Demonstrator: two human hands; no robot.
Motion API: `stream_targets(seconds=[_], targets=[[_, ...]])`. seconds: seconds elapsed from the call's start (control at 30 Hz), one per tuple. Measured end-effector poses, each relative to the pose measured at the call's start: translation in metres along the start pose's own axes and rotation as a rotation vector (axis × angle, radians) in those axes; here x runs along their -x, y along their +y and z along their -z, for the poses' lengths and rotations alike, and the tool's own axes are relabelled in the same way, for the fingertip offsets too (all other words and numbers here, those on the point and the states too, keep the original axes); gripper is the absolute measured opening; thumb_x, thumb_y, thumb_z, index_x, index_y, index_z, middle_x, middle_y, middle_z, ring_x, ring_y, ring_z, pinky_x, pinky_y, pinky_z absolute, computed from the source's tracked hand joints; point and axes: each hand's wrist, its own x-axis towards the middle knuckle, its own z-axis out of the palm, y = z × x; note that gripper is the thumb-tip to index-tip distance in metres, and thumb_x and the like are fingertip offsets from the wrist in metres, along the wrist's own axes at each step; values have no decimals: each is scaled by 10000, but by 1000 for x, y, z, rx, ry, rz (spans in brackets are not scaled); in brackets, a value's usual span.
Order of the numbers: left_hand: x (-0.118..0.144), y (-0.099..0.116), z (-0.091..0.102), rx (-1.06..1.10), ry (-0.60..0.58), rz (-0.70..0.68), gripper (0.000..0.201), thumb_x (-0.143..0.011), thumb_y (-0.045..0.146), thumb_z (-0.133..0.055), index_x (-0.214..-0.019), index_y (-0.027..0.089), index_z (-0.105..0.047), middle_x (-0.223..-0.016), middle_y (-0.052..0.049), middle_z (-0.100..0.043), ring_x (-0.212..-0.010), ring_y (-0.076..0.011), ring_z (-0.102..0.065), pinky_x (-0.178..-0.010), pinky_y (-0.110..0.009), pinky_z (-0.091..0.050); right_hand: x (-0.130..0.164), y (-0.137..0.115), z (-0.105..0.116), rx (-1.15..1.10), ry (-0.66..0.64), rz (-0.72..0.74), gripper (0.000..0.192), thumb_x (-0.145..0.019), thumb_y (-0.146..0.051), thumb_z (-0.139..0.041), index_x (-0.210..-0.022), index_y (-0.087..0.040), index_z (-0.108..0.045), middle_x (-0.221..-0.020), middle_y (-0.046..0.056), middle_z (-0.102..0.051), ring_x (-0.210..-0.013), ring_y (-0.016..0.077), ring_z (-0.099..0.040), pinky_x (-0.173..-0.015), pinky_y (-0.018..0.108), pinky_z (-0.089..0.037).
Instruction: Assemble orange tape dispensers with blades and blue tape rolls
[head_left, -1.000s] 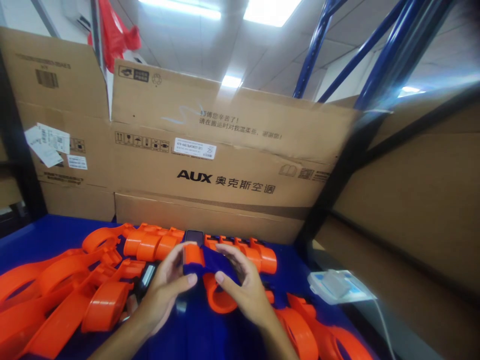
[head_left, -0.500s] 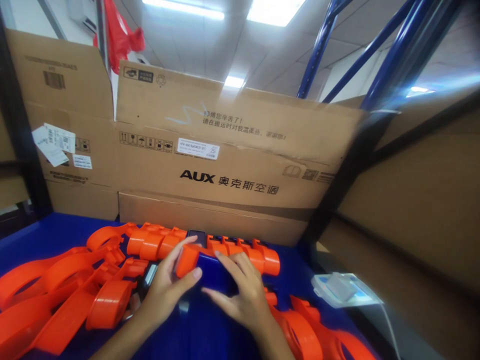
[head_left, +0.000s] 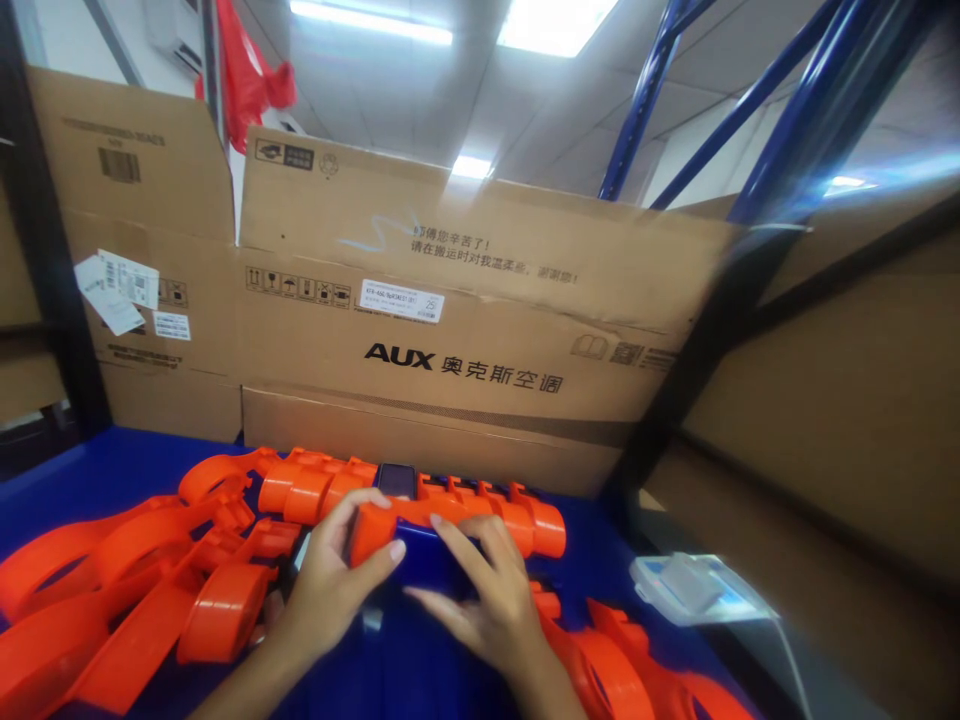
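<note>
My left hand (head_left: 330,590) grips an orange plastic part (head_left: 369,531) between thumb and fingers, just above the blue table (head_left: 112,470). My right hand (head_left: 484,595) lies beside it with fingers spread flat over a dark blue piece (head_left: 431,560) joined to that part. Right behind the hands runs a row of orange cylindrical parts (head_left: 420,500), with a small dark phone-like device (head_left: 396,480) standing among them.
Piles of orange plastic parts (head_left: 135,590) cover the table's left, and more orange parts (head_left: 622,670) lie at the lower right. AUX cardboard boxes (head_left: 465,330) wall off the back and right. A white-and-blue packet (head_left: 690,585) sits at the right edge. Blue rack beams (head_left: 637,90) rise behind.
My right hand has flattened down onto the dark blue piece, and the orange part in my left hand has tilted. An orange ring below the hands is now hidden.
</note>
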Motion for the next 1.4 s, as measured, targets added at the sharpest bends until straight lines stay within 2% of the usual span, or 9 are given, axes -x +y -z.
stream_targets(seconds=[0.27, 0.43, 0.57, 0.67, 0.77, 0.93, 1.07, 1.23, 1.4], targets=[[7, -9, 0, 331, -26, 130, 540, -851, 476, -675, -1328, 253, -557, -1250, -99, -654, -1085, -274, -644, -879, -353, -538, -8, -3, 6, -301, -29, -273, 657, -825, -405, -751, -1421, -232, -535, -1204, 133, -651, -1067, 295, -643, -932, 447, -542], [9, -4, -2, 398, -255, 202, 619, -840, 419, -716, -1375, 225, -473, -823, -41, -698, -546, -147, -632, -422, -219, -479, -6, -1, 2, -681, -159, -624, 426, -961, -537, -522, -1164, -222, -724, -1111, 86, -743, -1095, 299, -657, -983, 437, -511], [10, -5, -7, 383, -174, 331, 483, -783, 419, -778, -1154, 190, -570, -612, 33, -628, -422, -120, -590, -365, -195, -457, 2, -2, -2, -854, -279, -869, 573, -968, -642, -412, -1161, -197, -716, -1168, 83, -730, -1157, 314, -628, -1019, 474, -485], [6, -6, -9, 407, 9, 374, 352, -784, 470, -767, -881, 190, -576, -481, 90, -516, -346, -88, -515, -357, -184, -434, -1, -4, 3, -950, -314, -751, 604, -999, -639, -294, -1372, -256, -576, -1428, 83, -577, -1356, 287, -490, -1147, 497, -350], [-4, -3, -8, 471, 190, 371, 405, -791, 520, -746, -722, 194, -518, -460, 90, -486, -355, -82, -504, -382, -188, -444, -9, -5, 11, -904, -305, -510, 728, -911, -665, -517, -1516, -288, -365, -1563, 102, -407, -1449, 299, -363, -1180, 506, -292], [-13, -1, -2, 544, 310, 400, 418, -760, 524, -775, -710, 190, -529, -491, 71, -528, -417, -103, -549, -439, -208, -487, -12, -9, 11, -502, -200, -325, 688, -770, -438, -802, -1369, -248, -522, -1457, 136, -495, -1354, 308, -476, -1136, 460, -376], [-11, 0, 0, 573, 157, 445, 424, -788, 576, -720, -763, 181, -570, -539, 49, -561, -465, -126, -581, -454, -226, -490, -7, -7, 3, -417, -35, -291, 515, -764, -407, -803, -1198, -213, -604, -1182, 115, -668, -1104, 279, -642, -987, 397, -505], [-7, 0, 1, 474, -54, 395, 486, -880, 643, -541, -945, 168, -621, -615, 17, -605, -492, -145, -577, -464, -252, -467, -7, 2, 3, -470, 220, -558, 319, -901, -450, -605, -1070, -181, -633, -972, 85, -713, -849, 238, -683, -780, 341, -556], [-7, -8, 3, 205, -121, 251, 388, -891, 546, -585, -799, 173, -637, -444, 98, -341, -372, -83, -306, -411, -212, -269, -17, 9, 13, -424, 440, -767, 364, -923, -526, -542, -865, -180, -640, -793, 44, -690, -770, 219, -645, -735, 319, -526]])
